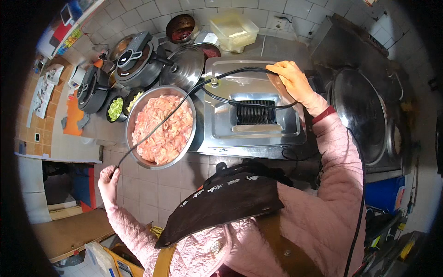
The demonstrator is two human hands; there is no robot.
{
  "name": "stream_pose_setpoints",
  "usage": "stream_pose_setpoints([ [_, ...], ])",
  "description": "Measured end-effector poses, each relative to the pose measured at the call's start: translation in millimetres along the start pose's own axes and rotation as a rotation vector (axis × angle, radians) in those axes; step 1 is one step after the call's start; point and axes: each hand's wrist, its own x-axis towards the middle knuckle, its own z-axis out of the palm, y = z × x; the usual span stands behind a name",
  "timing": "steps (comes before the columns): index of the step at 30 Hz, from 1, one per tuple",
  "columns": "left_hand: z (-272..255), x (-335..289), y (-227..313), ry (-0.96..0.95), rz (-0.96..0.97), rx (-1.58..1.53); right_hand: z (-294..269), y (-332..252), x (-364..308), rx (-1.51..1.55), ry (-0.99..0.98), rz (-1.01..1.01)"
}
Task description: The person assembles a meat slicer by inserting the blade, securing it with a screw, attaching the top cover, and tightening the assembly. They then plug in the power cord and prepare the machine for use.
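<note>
The left hand point(109, 177) hangs low, off the front edge of the counter point(152, 184), with its fingers closed around the end of a black cord point(194, 90). From there the thin, glossy cord rises across a wide steel bowl point(134, 117) of pink minced meat point(162, 129) and arcs over a boxy stainless machine point(251, 106). The right hand point(291, 81) rests on the machine's top right corner with its fingers curled over the cord, pinning it against the steel. A second loop of the cord lies around the dark ribbed slot point(255, 113) in the machine's sloped top.

The counter is faced with small pale square tiles, as is the wall behind it. At the back stands a pale yellow, translucent plastic tub point(233, 30), rectangular with rounded corners, and just left of it a round dark bowl point(181, 27) with something red inside. A shiny domed steel lid point(184, 67) leans beside a grey, round-lidded cooker point(136, 60); another dark cooker point(92, 90) stands further left. Two small bowls of chopped greens point(115, 108) sit just left of the meat bowl. An orange rectangular board point(74, 115) lies flat on the counter's left end. To the right a large, dull black wok point(357, 113) sits in its stove. The person wears a quilted pink sleeve point(337, 157) and a dark apron point(226, 198) with pale lettering.
</note>
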Motion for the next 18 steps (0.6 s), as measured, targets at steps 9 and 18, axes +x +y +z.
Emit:
stream_pose_setpoints([
  [9,-6.1,-91.2,121.2,-0.362,0.112,0.144,-15.5,-1.3,-28.6,0.175,0.013,0.121],
  [18,6.0,-94.1,265.3,-0.859,0.773,0.619,-7.1,4.4,-37.0,0.195,0.089,0.096],
])
